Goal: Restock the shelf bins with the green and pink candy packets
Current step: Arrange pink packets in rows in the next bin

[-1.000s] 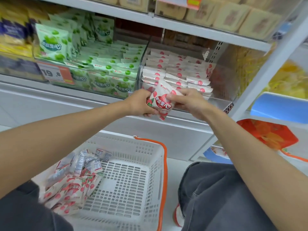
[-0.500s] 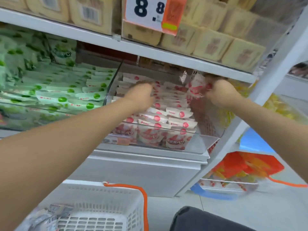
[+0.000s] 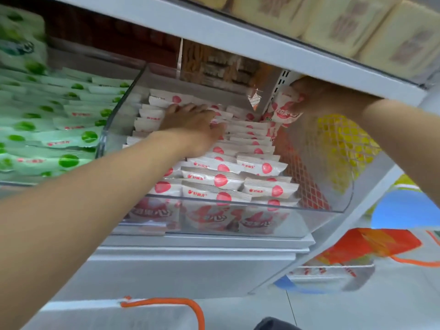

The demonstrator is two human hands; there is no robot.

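Pinching a pink packet [image 3: 284, 110] at the back corner of the bin [image 3: 238, 207]: right hand [image 3: 319, 96]. Left hand [image 3: 192, 126] spread flat on the rows [image 3: 238, 167]. Likely light, slippery; grip sealed edge.

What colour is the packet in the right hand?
The packet: white with pink-red print; head view.

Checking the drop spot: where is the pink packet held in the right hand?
Head view, upper right: the pink packet is gripped by the right hand just below the upper shelf, over the back right corner of the clear bin.
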